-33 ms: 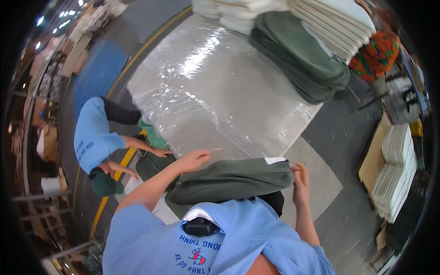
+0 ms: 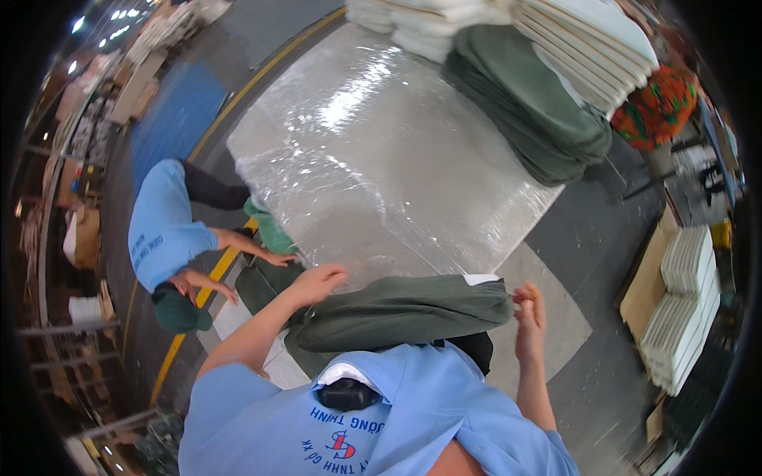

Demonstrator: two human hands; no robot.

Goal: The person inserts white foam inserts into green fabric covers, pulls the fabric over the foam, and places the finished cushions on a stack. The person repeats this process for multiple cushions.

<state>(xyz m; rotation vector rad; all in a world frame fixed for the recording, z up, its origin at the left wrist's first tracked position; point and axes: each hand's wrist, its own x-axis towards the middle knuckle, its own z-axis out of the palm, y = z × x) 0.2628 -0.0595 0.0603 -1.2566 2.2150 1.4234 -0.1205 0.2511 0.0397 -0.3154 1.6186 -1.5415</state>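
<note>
A dark green cushion stack [image 2: 405, 313] lies before me, close against my body, with a white patch at its upper right edge. My left hand [image 2: 324, 281] hovers over the stack's far left edge. Its fingers are bent together and slightly blurred; whatever they may hold cannot be made out. Beside the stack's right end is my right hand [image 2: 529, 313], fingers raised and partly apart, with no object visible in it. More dark green fabric [image 2: 266, 285] shows left of the stack, partly behind my left forearm.
A plastic-wrapped flat surface [image 2: 381, 166] spreads ahead. On its far right sit dark green cushions [image 2: 524, 103] beside white padded pieces [image 2: 583, 47]. A bending co-worker [image 2: 167, 230] reaches in from the left. White stacked pieces [image 2: 683, 305] stand at right.
My left hand has moved a little left and down. My right hand has shifted slightly right, away from the stack's end. The whole view has shifted slightly.
</note>
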